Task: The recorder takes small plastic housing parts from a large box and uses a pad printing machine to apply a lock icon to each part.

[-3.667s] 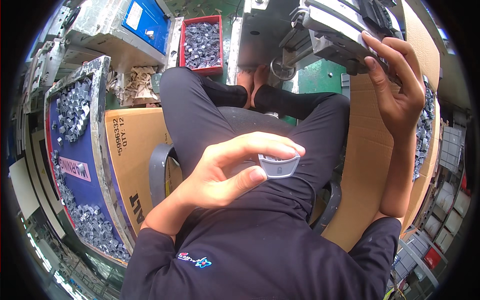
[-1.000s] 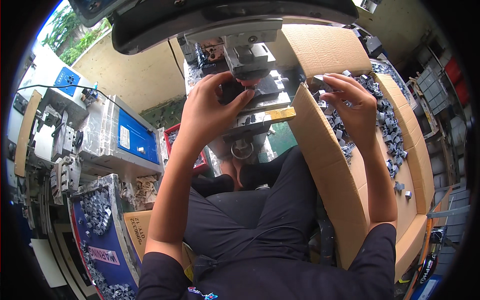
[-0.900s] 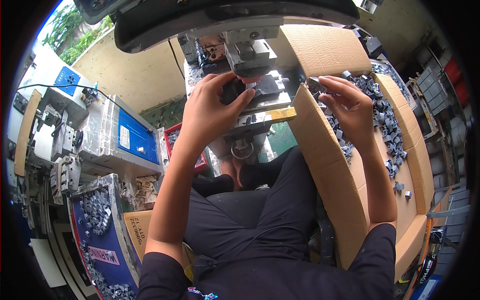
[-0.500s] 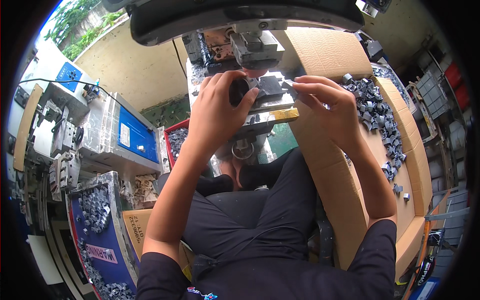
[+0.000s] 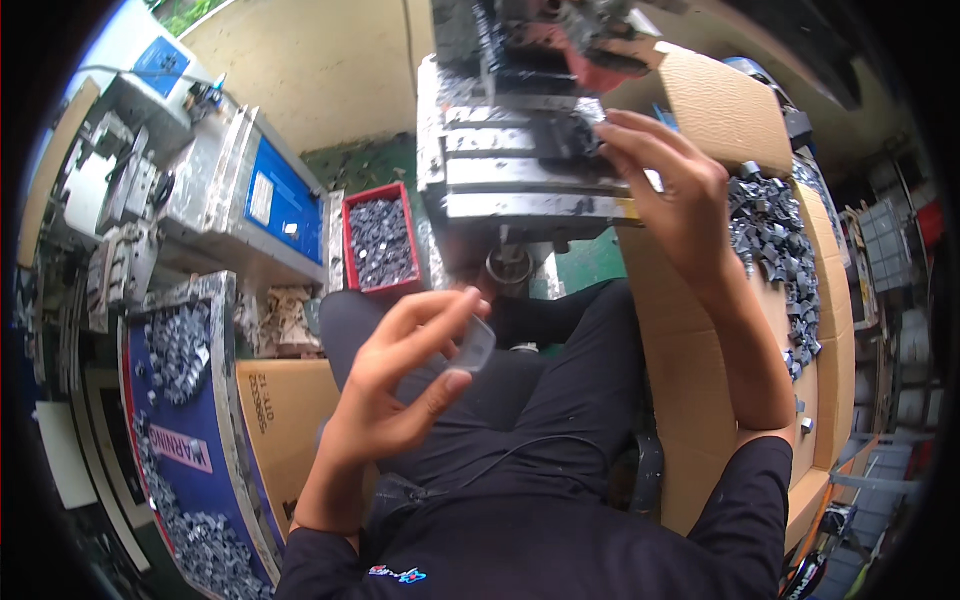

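My left hand [image 5: 390, 390] is held above my lap. Between its thumb and fingers it pinches a small, rounded, grey cup-like piece [image 5: 476, 346], slightly blurred. Farther off, my right hand [image 5: 680, 190] reaches to the machine's table [image 5: 490, 205], its fingertips bunched beside a dark block [image 5: 556, 136] there. Blur hides what, if anything, those fingers hold. Over the block hangs the machine head [image 5: 540, 40], smeared in this frame.
A red bin [image 5: 348, 240] with many small grey pieces stands left of the machine. On the right is a big cardboard box [image 5: 680, 400] holding a heap of grey pieces [image 5: 770, 235]. A blue-bottomed tray [image 5: 225, 440] at lower left carries more. Another cardboard box [image 5: 285, 400] adjoins it.
My left hand has come away from the machine, down toward my lap, with the grey cup-like piece. My right hand stays by the dark block. The view has shifted.
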### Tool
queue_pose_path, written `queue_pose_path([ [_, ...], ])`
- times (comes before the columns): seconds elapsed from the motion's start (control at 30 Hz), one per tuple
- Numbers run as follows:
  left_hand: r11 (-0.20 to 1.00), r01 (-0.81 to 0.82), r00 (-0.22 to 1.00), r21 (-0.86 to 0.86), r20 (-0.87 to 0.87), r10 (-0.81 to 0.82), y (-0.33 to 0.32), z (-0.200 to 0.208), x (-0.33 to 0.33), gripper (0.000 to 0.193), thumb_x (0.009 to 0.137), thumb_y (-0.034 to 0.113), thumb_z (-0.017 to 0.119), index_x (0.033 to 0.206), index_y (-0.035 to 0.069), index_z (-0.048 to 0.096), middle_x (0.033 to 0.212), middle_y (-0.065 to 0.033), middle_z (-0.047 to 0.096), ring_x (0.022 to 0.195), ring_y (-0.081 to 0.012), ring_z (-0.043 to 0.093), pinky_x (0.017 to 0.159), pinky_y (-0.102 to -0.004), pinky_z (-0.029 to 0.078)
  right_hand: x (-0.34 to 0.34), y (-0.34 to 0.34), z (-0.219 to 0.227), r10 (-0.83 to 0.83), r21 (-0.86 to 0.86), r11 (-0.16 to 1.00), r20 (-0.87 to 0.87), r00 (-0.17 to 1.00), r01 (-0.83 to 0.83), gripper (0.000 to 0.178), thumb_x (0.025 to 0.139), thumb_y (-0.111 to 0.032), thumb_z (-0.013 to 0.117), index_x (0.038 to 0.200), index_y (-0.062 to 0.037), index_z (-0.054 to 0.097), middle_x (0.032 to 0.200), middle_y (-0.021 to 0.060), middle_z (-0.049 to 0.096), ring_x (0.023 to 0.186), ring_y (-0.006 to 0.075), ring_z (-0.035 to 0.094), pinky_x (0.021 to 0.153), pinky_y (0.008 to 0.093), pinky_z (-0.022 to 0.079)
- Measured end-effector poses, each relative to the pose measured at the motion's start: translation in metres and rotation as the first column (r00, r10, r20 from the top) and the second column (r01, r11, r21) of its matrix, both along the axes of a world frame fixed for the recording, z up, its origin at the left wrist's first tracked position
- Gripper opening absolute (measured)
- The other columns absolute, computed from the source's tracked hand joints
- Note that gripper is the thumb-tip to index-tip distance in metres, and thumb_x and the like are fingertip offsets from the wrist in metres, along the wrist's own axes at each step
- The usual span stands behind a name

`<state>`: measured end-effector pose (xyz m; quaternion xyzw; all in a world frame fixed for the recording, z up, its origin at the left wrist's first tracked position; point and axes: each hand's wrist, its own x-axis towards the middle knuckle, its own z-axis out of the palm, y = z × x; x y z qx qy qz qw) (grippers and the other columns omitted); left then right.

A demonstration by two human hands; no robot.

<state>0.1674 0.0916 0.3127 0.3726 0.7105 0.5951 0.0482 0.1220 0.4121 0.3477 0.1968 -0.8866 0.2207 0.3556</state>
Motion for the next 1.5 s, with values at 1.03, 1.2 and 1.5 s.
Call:
queue_pose_path([
  [1.03,0.927,0.251,0.932,0.278,0.188,-0.309,-0.022,-0.041,0.013,0.043,0.087,0.001,0.069,0.13,-0.003,0.07,0.133,-0.0174,0.068,0.122,-0.0311,0.063,0.107,-0.043,0.047,0.007,-0.012,0.001,-0.122,0.283,0.954,0.08,0.989,0.095,0.025,0.1,-0.014,0.068,0.123,-0.0028,0.073,0.123,0.017,0.074,0.108,0.0272,0.074,0.093,0.0365,0.057],
  [1.2,0.942,0.139,0.958,0.305,0.198,-0.206,-0.014,-0.046,0.02,0.045,0.098,0.035,0.069,0.121,-0.003,0.074,0.12,-0.0235,0.073,0.108,-0.0322,0.069,0.094,-0.0426,0.049,0.006,-0.01,-0.001,-0.108,0.328,0.94,0.04,0.993,0.089,0.028,0.101,-0.019,0.068,0.124,-0.0035,0.073,0.125,0.0168,0.073,0.11,0.0298,0.073,0.096,0.0387,0.056],
  [1.5,0.939,0.157,0.954,0.306,0.2,-0.225,-0.014,-0.043,0.022,0.046,0.099,0.035,0.068,0.121,-0.004,0.073,0.12,-0.0239,0.073,0.108,-0.0323,0.068,0.095,-0.0429,0.049,0.016,-0.013,0.0,-0.103,0.398,0.915,0.056,0.993,0.072,0.048,0.095,-0.032,0.075,0.132,-0.002,0.067,0.132,0.0206,0.069,0.121,0.0347,0.068,0.102,0.0411,0.053],
])
